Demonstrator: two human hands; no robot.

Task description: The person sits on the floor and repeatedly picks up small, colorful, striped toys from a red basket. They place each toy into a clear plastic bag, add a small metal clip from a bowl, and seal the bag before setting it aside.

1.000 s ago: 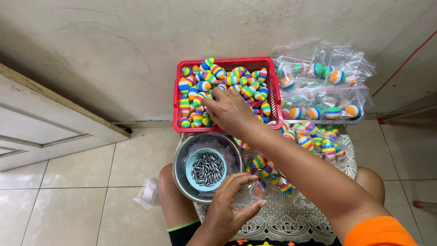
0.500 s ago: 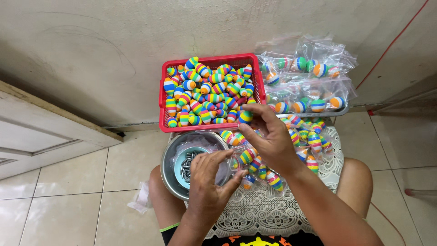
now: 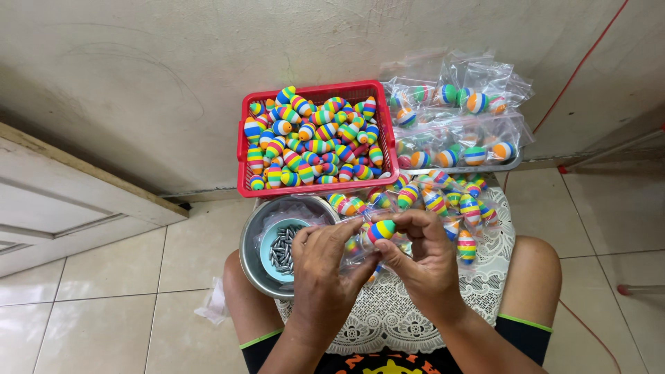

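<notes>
**Bagging a striped float**

Right hand (image 3: pixel 422 260) pinches the rainbow-striped egg-shaped foam float (image 3: pixel 381 230) between thumb and fingertips. Left hand (image 3: pixel 325 266) grips a small clear plastic bag (image 3: pixel 355 251), just below the float. Judgement: keep the bag mouth spread, float nose-first, directly above the left fingertips.

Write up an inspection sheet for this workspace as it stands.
Surface: white lace cloth over the lap, tiled floor below.
Job's things: striped float and a clear bag, held by both hands.
Clutter: red basket full of floats; steel bowl holding a blue cup of grey weights; bagged floats on the cloth; more in a tray.
Grippers: left hand and right hand both pinching.
Cables: red cord on the wall.
Surroundings: wall, white door.
</notes>
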